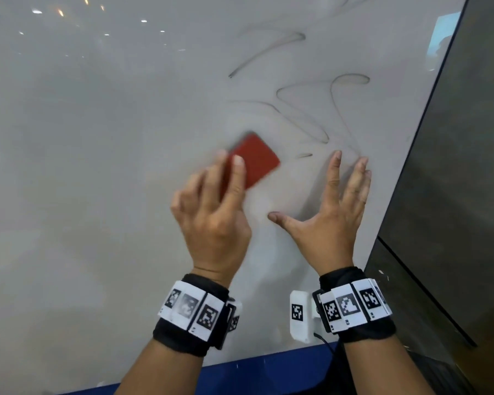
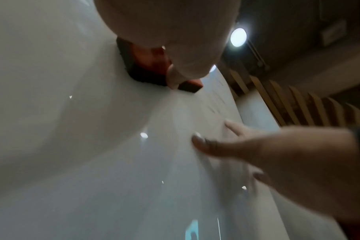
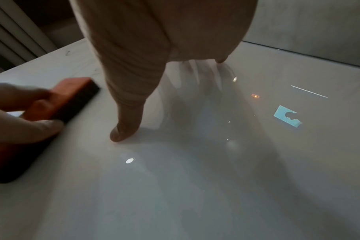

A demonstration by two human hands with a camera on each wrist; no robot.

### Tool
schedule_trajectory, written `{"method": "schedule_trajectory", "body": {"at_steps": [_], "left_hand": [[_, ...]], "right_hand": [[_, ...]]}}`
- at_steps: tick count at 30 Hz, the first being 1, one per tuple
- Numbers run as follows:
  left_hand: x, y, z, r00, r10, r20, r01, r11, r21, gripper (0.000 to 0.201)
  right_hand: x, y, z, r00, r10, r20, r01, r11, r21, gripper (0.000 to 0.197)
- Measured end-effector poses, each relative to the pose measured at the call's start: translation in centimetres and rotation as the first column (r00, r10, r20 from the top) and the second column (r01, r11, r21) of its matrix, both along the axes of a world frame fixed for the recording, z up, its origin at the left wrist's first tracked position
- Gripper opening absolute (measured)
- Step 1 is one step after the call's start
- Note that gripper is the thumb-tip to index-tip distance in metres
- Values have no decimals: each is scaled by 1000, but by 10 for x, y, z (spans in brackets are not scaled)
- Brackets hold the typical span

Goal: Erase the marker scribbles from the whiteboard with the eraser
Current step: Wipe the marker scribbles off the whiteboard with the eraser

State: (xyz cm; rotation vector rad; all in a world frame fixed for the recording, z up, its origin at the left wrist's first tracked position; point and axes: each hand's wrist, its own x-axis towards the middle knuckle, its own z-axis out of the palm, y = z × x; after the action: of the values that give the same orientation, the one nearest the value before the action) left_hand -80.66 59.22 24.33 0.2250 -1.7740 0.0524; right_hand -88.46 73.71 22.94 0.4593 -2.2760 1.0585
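Note:
A red eraser (image 1: 254, 161) with a dark felt underside lies flat against the whiteboard (image 1: 97, 166). My left hand (image 1: 211, 212) grips it from below, fingers curled round its edges; it looks motion-blurred. The eraser (image 2: 148, 68) also shows under my palm in the left wrist view, and the eraser (image 3: 72, 95) at the left of the right wrist view. Faint grey marker scribbles (image 1: 303, 109) loop up and to the right of the eraser. My right hand (image 1: 334, 212) presses flat on the board with fingers spread, just right of the eraser.
The whiteboard's right edge (image 1: 428, 109) meets a dark panel (image 1: 468, 166). A blue strip (image 1: 268, 372) runs along the bottom edge of the board. A small white tagged box (image 1: 300, 315) sits near my right wrist. Ceiling lights glare on the board's upper left.

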Motion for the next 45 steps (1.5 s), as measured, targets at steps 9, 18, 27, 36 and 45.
{"method": "schedule_trajectory", "body": {"at_steps": [9,18,27,36,45], "left_hand": [[-6,20,-16,988,-69,139,80,994,-74,54],[-4,2,30,994,42,-104,-31,994,103,58],[-13,38,6,926,-193,325,242,963,-119,52],[3,15,16,945,-33,326,13,998,63,89],[4,-3,17,906,126,405,-208,964,165,108]], "right_hand": [[-1,1,-3,1000,-5,-11,5,1000,1,132],[-1,1,-5,1000,-22,-13,22,999,29,135],[9,5,0,994,49,-100,-59,994,-95,116],[1,-13,-5,914,95,-394,-197,954,-227,56],[4,-22,-1,949,-39,-312,-89,919,-383,75]]}}
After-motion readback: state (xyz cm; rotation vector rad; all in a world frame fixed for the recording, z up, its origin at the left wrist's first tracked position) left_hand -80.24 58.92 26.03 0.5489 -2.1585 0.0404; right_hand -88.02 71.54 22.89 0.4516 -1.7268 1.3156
